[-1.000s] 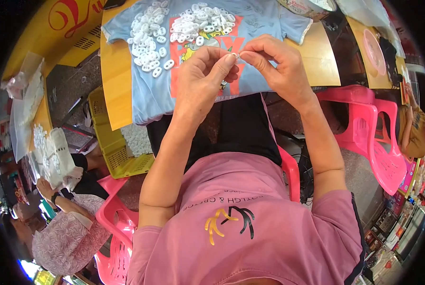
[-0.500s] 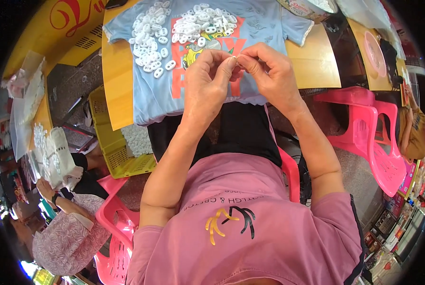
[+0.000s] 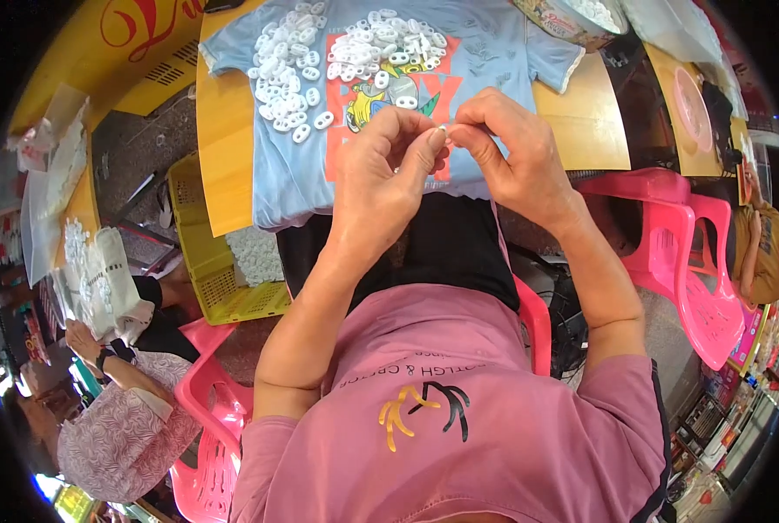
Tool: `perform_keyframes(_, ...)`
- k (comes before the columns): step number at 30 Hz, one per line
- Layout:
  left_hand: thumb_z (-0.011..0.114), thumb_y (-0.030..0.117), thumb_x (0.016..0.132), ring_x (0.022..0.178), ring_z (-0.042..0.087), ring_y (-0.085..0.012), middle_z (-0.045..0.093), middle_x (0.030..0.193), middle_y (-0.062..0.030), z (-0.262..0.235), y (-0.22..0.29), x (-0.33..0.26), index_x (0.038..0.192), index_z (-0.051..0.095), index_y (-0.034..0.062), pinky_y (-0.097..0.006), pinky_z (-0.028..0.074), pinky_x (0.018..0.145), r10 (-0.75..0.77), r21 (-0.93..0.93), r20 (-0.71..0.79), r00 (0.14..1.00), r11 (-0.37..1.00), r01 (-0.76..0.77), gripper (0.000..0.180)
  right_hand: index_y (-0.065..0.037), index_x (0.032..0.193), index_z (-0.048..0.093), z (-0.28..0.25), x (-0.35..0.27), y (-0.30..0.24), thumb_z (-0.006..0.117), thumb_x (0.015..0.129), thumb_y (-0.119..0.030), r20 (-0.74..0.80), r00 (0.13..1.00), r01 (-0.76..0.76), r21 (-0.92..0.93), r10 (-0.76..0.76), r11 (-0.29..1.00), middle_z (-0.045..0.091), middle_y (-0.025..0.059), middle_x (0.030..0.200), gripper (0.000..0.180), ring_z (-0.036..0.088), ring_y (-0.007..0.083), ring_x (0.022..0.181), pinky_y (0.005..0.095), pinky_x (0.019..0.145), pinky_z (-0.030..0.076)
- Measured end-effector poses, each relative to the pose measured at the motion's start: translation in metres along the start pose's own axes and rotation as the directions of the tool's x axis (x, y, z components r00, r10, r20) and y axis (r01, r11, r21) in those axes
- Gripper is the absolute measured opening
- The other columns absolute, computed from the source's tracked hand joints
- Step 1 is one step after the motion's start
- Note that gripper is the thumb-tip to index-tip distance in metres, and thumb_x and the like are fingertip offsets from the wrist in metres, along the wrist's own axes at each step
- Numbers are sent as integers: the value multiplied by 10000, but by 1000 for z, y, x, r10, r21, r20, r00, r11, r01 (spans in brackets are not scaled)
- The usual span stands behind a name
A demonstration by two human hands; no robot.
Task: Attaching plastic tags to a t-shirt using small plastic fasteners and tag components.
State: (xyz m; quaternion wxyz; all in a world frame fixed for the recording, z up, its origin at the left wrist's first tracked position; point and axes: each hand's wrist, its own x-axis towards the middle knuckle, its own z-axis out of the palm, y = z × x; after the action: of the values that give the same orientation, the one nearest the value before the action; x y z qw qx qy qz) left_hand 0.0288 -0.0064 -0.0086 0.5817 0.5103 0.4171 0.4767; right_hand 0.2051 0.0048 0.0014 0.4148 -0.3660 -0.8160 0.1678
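My left hand (image 3: 385, 170) and my right hand (image 3: 511, 152) meet fingertip to fingertip above a light blue T-shirt (image 3: 276, 187) spread on the table. Thumb and forefinger of the left hand pinch a small white piece (image 3: 443, 128), mostly covered by the fingers. The right hand's thumb and forefinger are pressed together right beside it; what they grip is too small to make out. Beyond the hands lie two heaps of white oval plastic pieces with two holes, a left heap (image 3: 285, 65) and a right heap (image 3: 381, 45). One loose oval piece (image 3: 407, 103) rests on the shirt's print.
A round tub (image 3: 572, 26) of white pieces stands at the far right of the yellow table (image 3: 224, 166). Left of my legs is a yellow crate (image 3: 189, 227) holding white pieces. Pink chairs (image 3: 668, 244) flank me. At lower left another person (image 3: 128, 418) sits.
Both hands appear slightly lower and to the right, still pinched together; the whole scene has shifted a little the same way. The loose oval piece on the print now shows beyond my left hand.
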Motion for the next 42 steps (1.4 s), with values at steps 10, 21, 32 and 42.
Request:
perform_keyframes(10,627,54,911,702,638,-99,678,784,-78,7,-12,0,915,606,-44,-247,519,647,60,121,-77,995,991,-50,100,32,944,567,15,-13,-3,585,963,-124,146,816,-550,493,559,674,612,61,807,158,650,122,713,248,618,514)
perform_keyframes(21,612,80,936,792,636,-102,650,841,-62,-7,-9,-16,956,597,-38,-246,528,722,-114,-62,-42,993,992,111,120,36,926,575,16,-15,-10,588,955,-86,164,900,-436,285,404,854,607,50,839,126,635,114,728,244,649,523)
perform_keyframes(32,611,71,936,787,642,-108,655,858,-57,-20,-21,-22,979,603,-34,-245,527,715,-36,51,-104,994,998,42,113,15,959,611,28,-6,-13,621,948,-146,297,763,-645,409,575,645,616,17,811,162,579,62,698,215,637,489)
perform_keyframes(42,604,99,947,765,633,-120,659,853,-79,-42,-20,-22,983,596,-33,-252,519,715,-67,-87,-141,988,995,55,137,-43,1007,682,34,24,44,661,870,-131,106,979,-149,-204,173,968,636,89,880,164,623,230,747,310,652,485)
